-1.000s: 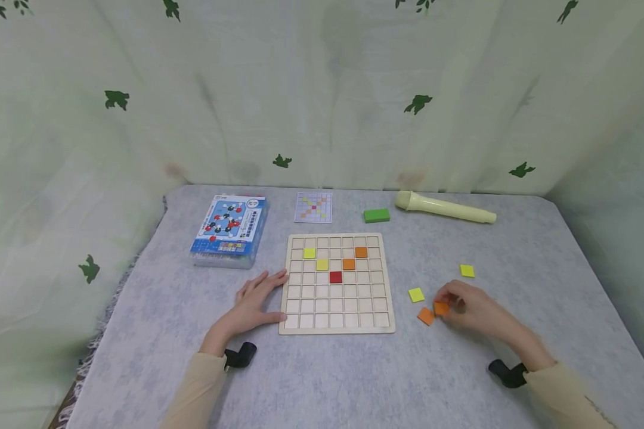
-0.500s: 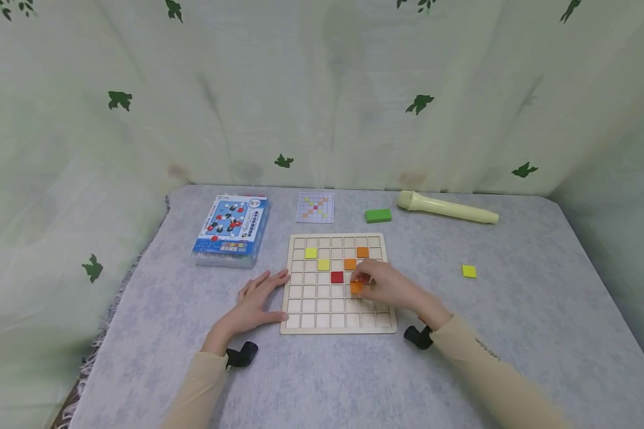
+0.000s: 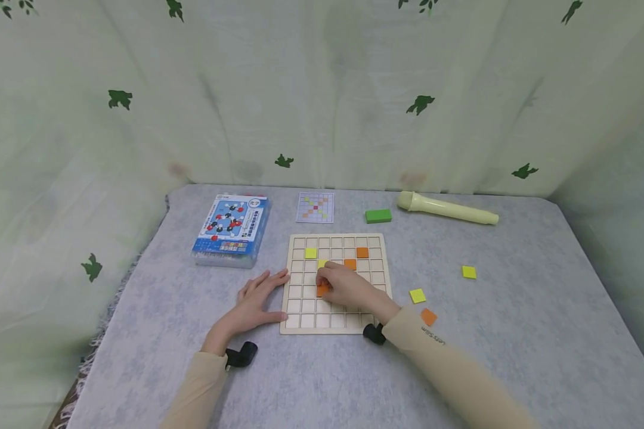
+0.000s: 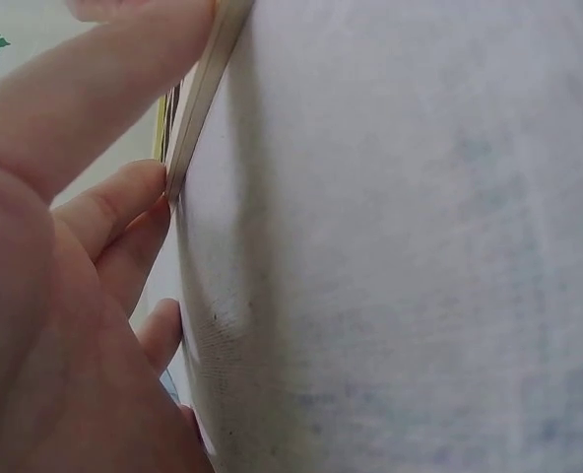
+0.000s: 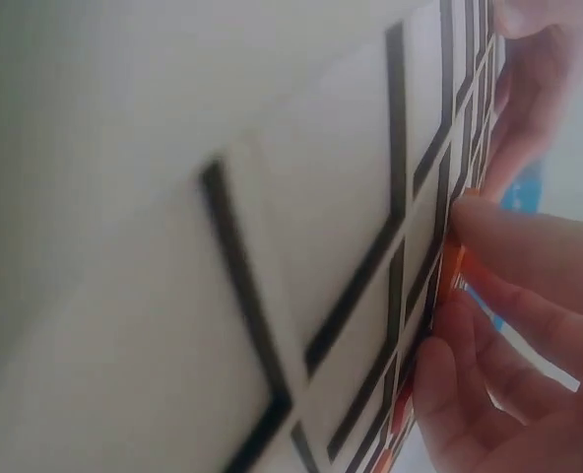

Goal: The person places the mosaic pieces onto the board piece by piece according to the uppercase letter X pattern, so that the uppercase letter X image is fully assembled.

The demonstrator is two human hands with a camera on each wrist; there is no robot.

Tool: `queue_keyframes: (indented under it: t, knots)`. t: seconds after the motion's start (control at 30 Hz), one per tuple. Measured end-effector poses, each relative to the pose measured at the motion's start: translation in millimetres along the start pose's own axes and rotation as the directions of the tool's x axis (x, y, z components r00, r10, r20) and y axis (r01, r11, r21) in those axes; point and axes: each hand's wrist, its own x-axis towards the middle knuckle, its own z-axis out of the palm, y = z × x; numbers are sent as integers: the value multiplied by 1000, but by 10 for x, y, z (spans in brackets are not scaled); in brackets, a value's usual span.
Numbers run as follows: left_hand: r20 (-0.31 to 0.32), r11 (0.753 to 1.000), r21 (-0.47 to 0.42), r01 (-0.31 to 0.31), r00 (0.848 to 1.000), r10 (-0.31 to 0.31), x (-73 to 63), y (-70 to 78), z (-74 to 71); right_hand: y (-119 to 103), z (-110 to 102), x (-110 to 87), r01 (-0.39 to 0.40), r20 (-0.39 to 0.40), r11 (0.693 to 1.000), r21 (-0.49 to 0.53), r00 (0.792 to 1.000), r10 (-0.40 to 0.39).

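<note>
The right hand (image 3: 349, 287) pinches an orange tile (image 3: 322, 291) between thumb and fingertips, low over the wooden grid board (image 3: 322, 323), left of its middle; whether the tile sits fully in its square cannot be told. The left hand (image 3: 254, 302) lies with fingers spread, touching the board's left edge, just beside the held tile's side of the grid. To the right of the board, on the cloth-covered bench (image 3: 300, 381), lie a loose orange tile (image 3: 429, 317) and two yellow tiles (image 3: 417, 296).

A second ago the right hand was off the board, gripping the orange tile among those loose ones; the left hand has stayed put.
</note>
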Motion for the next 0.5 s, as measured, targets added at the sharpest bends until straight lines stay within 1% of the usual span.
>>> queue_keyframes:
  t: [0.13,0.27,0.4,0.5]
  knots:
    - [6,1000,6,6,1000,-6,0,-6,-2,-25,5,-11,-33,6,999,9,999,33]
    - [9,1000,2,11,1000,-11,4,-2,0,63,-74,-121,-38,-19,996,78,999,40]
    - [8,1000,-4,8,1000,-8,4,-2,5,287,-240,-370,-30,-74,985,172,996,43]
    - [7,1000,1,9,1000,-9,1,-20,8,505,-374,-638,-61,-99,973,221,991,85]
